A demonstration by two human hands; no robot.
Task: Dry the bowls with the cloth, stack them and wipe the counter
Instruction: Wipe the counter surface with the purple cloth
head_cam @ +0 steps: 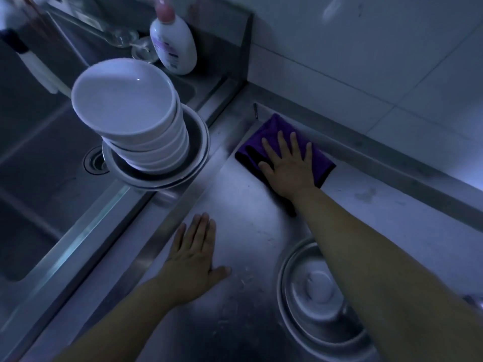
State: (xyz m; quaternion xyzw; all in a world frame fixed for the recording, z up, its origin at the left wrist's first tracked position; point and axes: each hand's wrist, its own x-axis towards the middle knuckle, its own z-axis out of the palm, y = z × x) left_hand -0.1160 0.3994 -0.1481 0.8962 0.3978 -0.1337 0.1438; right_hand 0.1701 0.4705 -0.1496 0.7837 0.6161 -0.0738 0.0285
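Two hands are laid flat on the steel desk. The right hand is pressed palm-down on the purple cloth, its fingers straight and slightly spread, so that the grip is apart and nothing is pinched. The cloth is crumpled and is kept in the far corner of the desk, just beside the raised back edge where the tiled wall begins. The left hand is rested on bare steel near the desk's left edge, fingers straight and together, the thumb turned out to the right; its grip is likewise apart and nothing is held.

White bowls are seen stacked one inside another, the pile leaning, and are set in a shallow metal basin at the left edge of the desk, where the sink is met. A second metal basin lies on the near right part of the desk, partly hidden under the right forearm. A white bottle with a pink top stands by the far corner of the sink, with clear glassware just beside it.
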